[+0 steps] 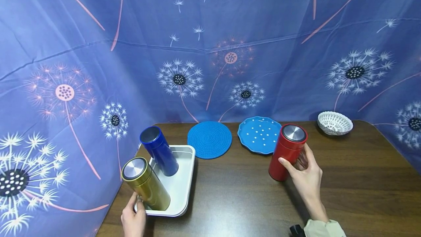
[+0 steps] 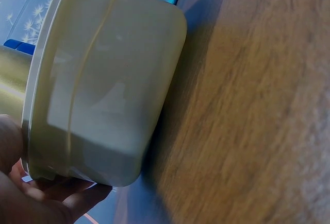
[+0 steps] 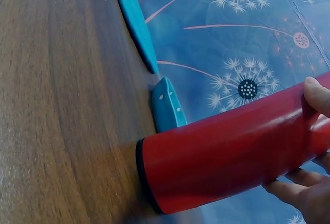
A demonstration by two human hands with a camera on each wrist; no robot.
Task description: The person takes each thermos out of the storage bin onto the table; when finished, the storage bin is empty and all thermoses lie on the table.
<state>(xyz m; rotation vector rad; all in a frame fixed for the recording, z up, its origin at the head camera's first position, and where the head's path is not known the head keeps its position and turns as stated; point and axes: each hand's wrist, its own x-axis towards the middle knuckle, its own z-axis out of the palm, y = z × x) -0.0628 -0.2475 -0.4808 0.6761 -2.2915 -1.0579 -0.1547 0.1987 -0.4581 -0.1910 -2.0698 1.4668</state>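
Note:
My right hand [image 1: 306,182] grips a red thermos flask [image 1: 286,156] with a steel lid, thumb on the near side and fingers round the far side. The right wrist view shows the flask's black base [image 3: 148,177] at the wooden tabletop; whether it touches, I cannot tell. At the left, my left hand [image 1: 134,217] holds the rim of a white tray [image 1: 185,178] at its near left corner, thumb above and fingers beneath in the left wrist view. Inside the tray stand a gold thermos flask [image 1: 148,185] and a blue thermos flask [image 1: 160,153].
Behind the tray's right side lies a round blue woven mat [image 1: 209,140]. Beside it, a blue plate with white dots [image 1: 258,132] sits just behind the red flask. A white openwork bowl [image 1: 334,123] stands at the back right. Blue dandelion-print cloth [image 1: 210,28] hangs behind the table.

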